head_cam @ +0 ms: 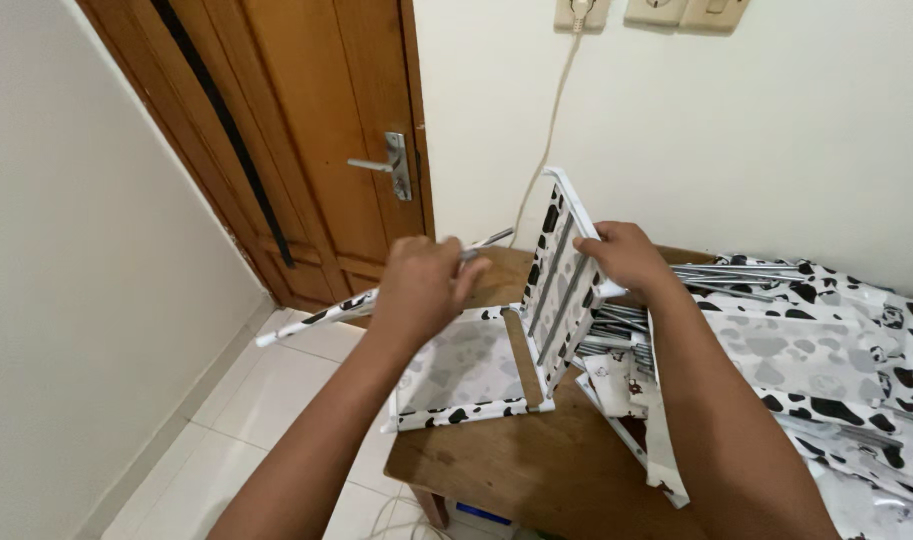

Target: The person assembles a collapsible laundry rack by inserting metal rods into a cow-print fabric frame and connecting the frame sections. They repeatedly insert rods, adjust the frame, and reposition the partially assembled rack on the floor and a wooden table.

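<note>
Standing on edge on the wooden table, one cow-print shelf panel points up, held by the right hand, fingers curled around it. Left hand pinches one metal rod pointing right. More rods lie piled nearby.

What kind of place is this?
Likely a room in a home: wooden door, wall sockets, white tiled floor, and a small wooden table with cow-print shelf parts.

Open room is found left of the table, above the floor. The right side is blocked by piled rods and cloth.
</note>
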